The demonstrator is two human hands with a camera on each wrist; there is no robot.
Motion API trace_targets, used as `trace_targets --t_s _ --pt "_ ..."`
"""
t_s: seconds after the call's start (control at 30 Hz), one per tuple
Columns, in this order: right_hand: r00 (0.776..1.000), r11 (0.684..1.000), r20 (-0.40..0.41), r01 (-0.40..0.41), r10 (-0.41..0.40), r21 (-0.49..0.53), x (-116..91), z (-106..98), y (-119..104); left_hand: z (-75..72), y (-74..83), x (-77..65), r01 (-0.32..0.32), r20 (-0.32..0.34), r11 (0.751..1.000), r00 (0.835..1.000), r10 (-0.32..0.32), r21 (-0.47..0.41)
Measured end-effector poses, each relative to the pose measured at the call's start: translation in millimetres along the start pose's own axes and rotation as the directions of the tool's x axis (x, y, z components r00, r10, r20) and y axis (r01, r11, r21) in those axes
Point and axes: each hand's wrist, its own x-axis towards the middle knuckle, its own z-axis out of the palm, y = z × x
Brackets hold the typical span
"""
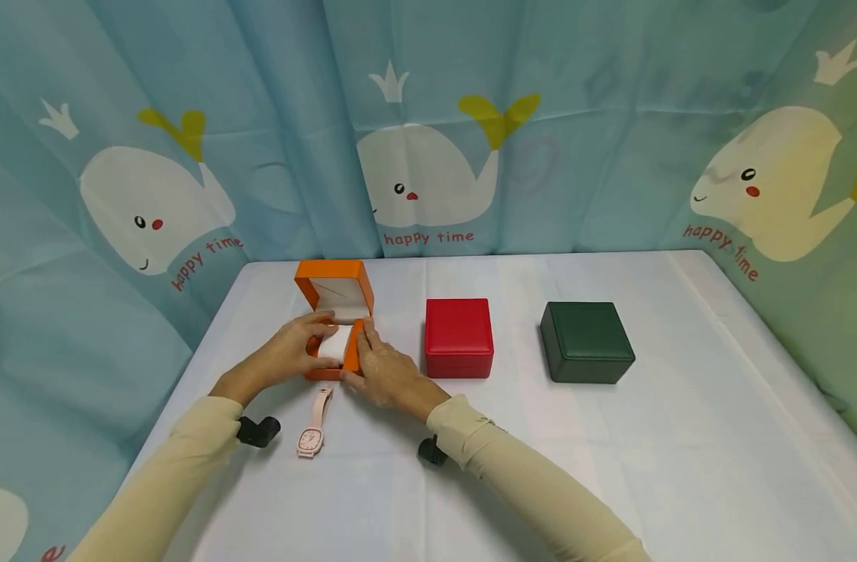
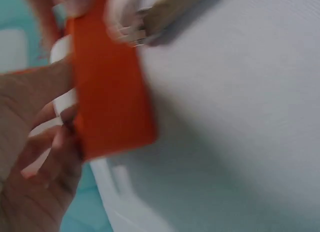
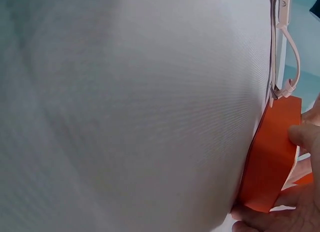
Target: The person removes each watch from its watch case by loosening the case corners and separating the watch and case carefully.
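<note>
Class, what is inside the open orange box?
A white cushion shows inside the orange box. The left hand covers part of the cushion; anything beneath cannot be seen.

An orange box (image 1: 325, 375) stands open, lid (image 1: 332, 268) upright, a white cushion (image 1: 336, 346) inside.

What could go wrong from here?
1. The watch lies just in front of the orange box; the left sleeve, beside it, could knock it as the arm moves.
2. The lid stands open behind both hands; a bump might tip it onto them.
3. The left hand grips the white cushion while the right hand holds the box; if that hold slips, the box may slide.
</note>
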Motion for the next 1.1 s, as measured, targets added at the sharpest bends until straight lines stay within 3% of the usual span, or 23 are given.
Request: trace_targets --t_s 0.13,0.4,0.73,0.83,1.0,1.1 --pt "1.0 1.0 -0.016 0.016 -0.016 0.007 -1 -1 0 1.0 1.7 1.6 -0.028 0.011 0.999 1.0 0.027 0.042" --pt "1.0 1.0 -0.013 0.017 -0.017 0.019 -1 -1 -2 0.4 4.2 -0.7 0.01 -0.027 0.999 1.0 -0.009 0.047" --pt "1.0 1.0 -0.01 0.014 -0.014 0.021 0 -1 -1 2.4 13.7 0.5 0.047 -0.006 0.974 0.999 -0.047 0.221" --pt "1.0 0.999 -0.007 0.011 -0.011 0.031 -1 -2 -1 0.1 15.2 -1.3 0.036 0.026 0.978 0.999 -0.043 0.208" --pt "1.0 0.999 -0.012 0.021 -0.021 0.036 -1 -1 1 -7.4 22.1 -7.0 0.07 0.114 0.99 0.99 -0.084 0.12" --pt "0.999 0.999 -0.023 0.036 -0.035 0.031 -1 0 3 -10.1 25.3 -10.7 0.111 0.112 0.991 0.987 -0.118 0.071"
